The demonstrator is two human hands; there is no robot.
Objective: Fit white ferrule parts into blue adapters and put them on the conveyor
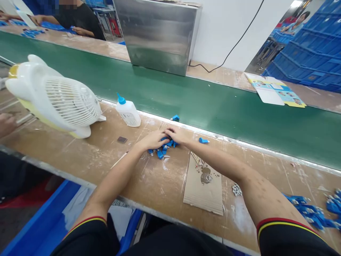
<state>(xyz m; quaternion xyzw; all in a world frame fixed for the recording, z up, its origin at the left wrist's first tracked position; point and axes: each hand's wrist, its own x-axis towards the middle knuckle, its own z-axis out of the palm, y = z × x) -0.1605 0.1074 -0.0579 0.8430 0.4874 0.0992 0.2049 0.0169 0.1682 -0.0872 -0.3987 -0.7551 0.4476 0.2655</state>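
Note:
A small heap of blue plastic pieces (pixel 162 151) lies on the brown workbench (pixel 149 177) near the green conveyor belt (pixel 213 103). My left hand (pixel 153 139) rests on the heap's left side, fingers curled over the pieces. My right hand (pixel 178 135) meets it from the right, fingertips on the same pieces. Whether either hand grips a piece is hidden by the fingers. Single blue pieces lie apart: one (pixel 175 117) at the belt's edge, another (pixel 203 140) right of my right hand.
A white desk fan (pixel 57 99) and a glue bottle with blue cap (pixel 128 112) stand left. A cardboard scrap (pixel 204 185) with glue blots and sticks lies nearby. More blue pieces (pixel 311 211) lie far right. A steel box (pixel 157 33) spans the belt. Another person's hand (pixel 6 124) shows at left.

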